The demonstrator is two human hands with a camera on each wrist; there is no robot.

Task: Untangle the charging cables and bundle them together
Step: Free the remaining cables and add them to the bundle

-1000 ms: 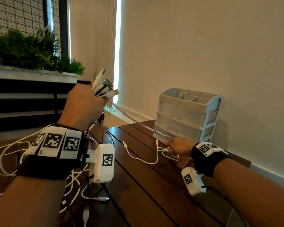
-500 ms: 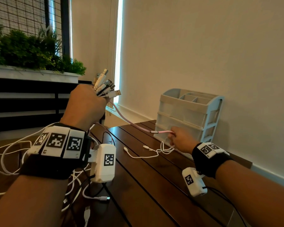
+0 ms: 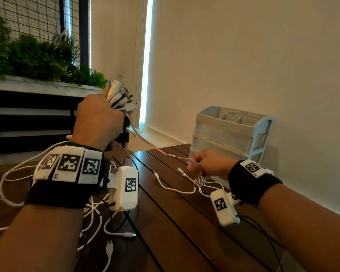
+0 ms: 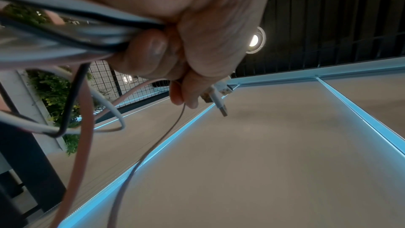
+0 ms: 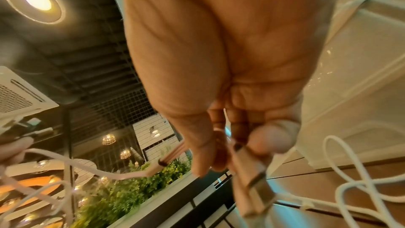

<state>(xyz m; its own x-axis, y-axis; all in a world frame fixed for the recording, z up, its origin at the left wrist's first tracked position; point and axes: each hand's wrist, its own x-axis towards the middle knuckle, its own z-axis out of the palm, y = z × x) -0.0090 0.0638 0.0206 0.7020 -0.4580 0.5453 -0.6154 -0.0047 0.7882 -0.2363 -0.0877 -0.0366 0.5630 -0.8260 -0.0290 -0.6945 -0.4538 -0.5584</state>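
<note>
My left hand (image 3: 98,122) is raised in a fist and grips a bunch of charging cables; their USB plugs (image 3: 121,97) fan out above the knuckles. In the left wrist view the fingers (image 4: 153,49) curl round white and black cords (image 4: 65,37). A pink cable (image 3: 145,140) runs from that fist down to my right hand (image 3: 208,163), which pinches its far end just above the dark wooden table (image 3: 185,222). The right wrist view shows pink connector ends (image 5: 252,174) held between thumb and fingers. White cables (image 3: 177,187) trail on the table under the right hand.
A pale plastic drawer organiser (image 3: 232,134) stands on the table against the wall, right behind my right hand. More white cables (image 3: 98,218) hang and lie in loops at the left. A planter with green foliage (image 3: 37,57) runs along the back left.
My right hand has lifted off the table and come back toward me with the pink cable's end, so the cable now hangs slacker. The left fist has stayed raised.
</note>
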